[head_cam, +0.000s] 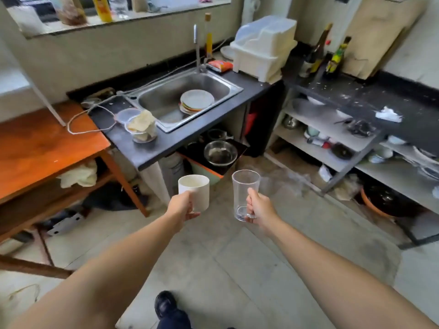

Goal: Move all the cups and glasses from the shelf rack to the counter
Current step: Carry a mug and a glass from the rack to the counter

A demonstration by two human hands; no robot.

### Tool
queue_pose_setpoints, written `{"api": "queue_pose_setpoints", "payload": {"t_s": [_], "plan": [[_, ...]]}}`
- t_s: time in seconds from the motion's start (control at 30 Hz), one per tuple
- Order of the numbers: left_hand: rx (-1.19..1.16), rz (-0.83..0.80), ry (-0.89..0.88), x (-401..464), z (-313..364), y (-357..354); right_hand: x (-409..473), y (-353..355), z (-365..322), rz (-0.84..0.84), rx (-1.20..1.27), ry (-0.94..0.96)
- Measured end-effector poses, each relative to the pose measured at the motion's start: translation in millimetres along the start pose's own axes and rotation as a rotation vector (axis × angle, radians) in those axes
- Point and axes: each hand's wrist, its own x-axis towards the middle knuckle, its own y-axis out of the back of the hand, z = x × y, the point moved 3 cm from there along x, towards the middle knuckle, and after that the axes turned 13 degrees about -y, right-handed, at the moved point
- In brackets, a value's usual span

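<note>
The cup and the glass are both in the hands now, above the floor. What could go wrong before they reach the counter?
1. The right hand grips the clear glass only near its base, so it might tip or slip and break on the hard floor.
2. The near counter by the sink already holds plastic containers and a cord, so the white cup in the left hand may knock them.

Both forearms are bare, with no sleeves in sight; a black shoe (165, 304) and dark trouser leg (174, 322) show below.
</note>
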Motion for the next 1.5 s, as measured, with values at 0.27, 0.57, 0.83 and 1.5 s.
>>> {"api": "queue_pose_setpoints", "payload": {"t_s": [0.27, 0.57, 0.83, 1.5], "plan": [[0.118, -0.312, 0.025, -36, -19, -179, 8, 155, 28, 0.216, 0.23, -0.081], [0.326, -0.659, 0.006, -23, -14, -363, 51, 289, 20, 0.41, 0.509, -0.133], [0.466, -0.898, -0.037, -6, 15, -512, 84, 398, -16, 0.607, 0.713, -0.154], [0.397, -0.967, -0.005, 10, 40, -921, 216, 743, -155, 0.68, 0.666, -0.113]]}}
